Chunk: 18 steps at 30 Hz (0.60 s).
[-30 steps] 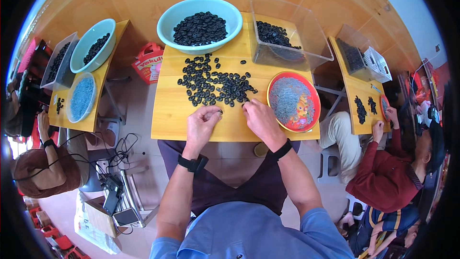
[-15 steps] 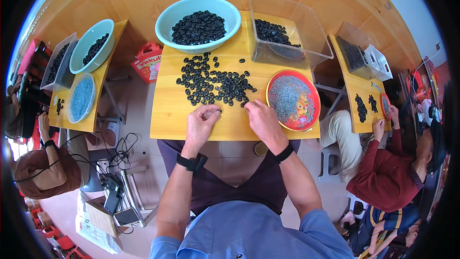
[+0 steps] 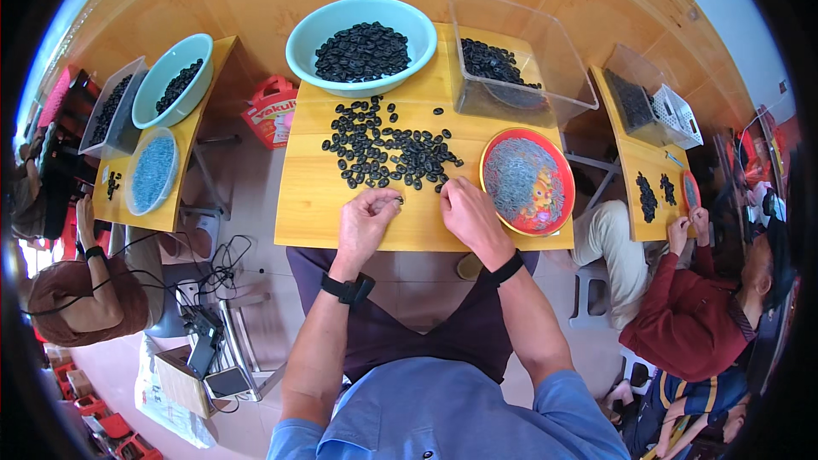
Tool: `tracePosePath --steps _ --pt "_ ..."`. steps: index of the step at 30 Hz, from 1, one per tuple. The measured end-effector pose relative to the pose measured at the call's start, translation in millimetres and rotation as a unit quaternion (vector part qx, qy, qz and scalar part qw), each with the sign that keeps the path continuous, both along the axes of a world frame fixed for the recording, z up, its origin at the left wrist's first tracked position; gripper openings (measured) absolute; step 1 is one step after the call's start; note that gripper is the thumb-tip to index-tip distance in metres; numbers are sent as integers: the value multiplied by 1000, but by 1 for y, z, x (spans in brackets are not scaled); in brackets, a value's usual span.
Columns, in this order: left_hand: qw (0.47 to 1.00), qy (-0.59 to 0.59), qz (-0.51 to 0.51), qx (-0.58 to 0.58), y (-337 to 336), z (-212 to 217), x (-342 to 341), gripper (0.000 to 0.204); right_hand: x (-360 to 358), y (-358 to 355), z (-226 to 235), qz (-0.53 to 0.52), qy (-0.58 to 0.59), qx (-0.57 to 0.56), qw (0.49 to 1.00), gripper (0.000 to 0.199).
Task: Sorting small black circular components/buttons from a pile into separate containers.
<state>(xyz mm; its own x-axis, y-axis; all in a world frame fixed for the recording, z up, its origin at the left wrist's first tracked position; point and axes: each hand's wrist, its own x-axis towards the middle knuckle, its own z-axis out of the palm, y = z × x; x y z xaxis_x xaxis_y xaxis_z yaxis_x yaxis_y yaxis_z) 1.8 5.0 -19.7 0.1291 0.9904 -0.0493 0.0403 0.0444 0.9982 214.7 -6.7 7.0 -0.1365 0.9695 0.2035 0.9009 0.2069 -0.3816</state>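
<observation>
while the left hand (image 3: 368,220) pinches a black ring (image 3: 399,199), the right hand (image 3: 464,209), fingers curled, rests near the table's front edge (image 3: 341,244).

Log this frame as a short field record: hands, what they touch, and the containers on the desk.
left hand: on yellow wooden desk, fingertips pinching a small black ring
right hand: resting on desk, beside the loose pile of small black rings
far side: teal plastic basin and clear plastic bin, both holding black rings
right of hands: red round plate with grey pieces

Yellow table (image 3: 315,213) w/ teal bowl (image 3: 298,38), clear bin (image 3: 558,85), red plate (image 3: 558,217), loose black rings (image 3: 388,153)
</observation>
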Motion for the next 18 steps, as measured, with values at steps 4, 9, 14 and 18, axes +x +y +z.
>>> tracePosePath --steps 4,9,14,18 --pt "1000 -17 -2 -11 0 2 3 16 -6 -6 2 -24 214 25 976 6" --pt "999 -25 0 -37 3 5 1 16 -23 -4 -9 -53 474 -91 874 11" --pt "993 -96 16 -59 1 4 6 17 -38 1 -22 -52 612 -113 781 13" --pt "993 -81 0 -87 -4 5 11 17 -37 1 -25 -33 611 -126 781 14"
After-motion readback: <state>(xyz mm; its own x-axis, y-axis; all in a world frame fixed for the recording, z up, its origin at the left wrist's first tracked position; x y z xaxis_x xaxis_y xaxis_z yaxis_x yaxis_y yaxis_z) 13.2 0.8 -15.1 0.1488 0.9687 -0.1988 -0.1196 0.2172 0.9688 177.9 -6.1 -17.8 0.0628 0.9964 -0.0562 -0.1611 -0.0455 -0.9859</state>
